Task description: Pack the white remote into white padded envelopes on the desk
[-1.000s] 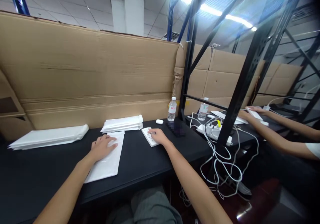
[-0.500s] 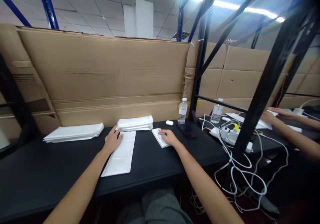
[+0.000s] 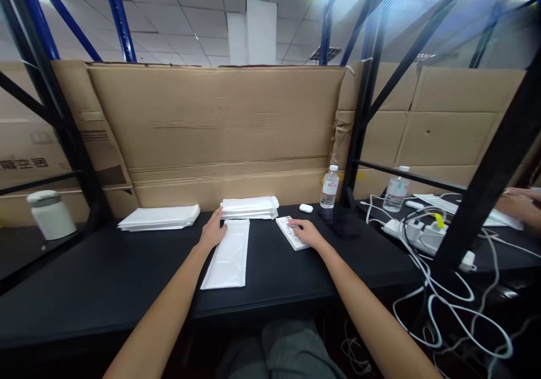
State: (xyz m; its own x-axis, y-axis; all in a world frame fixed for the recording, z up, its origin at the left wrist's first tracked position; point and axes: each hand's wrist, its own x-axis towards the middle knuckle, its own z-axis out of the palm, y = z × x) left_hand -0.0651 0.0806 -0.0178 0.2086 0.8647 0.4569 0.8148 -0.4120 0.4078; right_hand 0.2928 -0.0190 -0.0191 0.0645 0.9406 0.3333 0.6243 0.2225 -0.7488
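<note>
Flat white rectangular packet (image 3: 229,258), smooth and faintly creased: lies on the black counter (image 3: 127,289); it is the clock centre. Left hand (image 3: 212,232): at 11 o'clock, fingertips at the layered white stack (image 3: 251,207), which sits at 1 o'clock. Right hand (image 3: 307,233): on the thin white rectangular block with dark print (image 3: 288,235), at 2 o'clock. Cannot tell whether either grip is closed. Clear plastic bottle (image 3: 329,187): upright, farther out at 2 o'clock.
</note>
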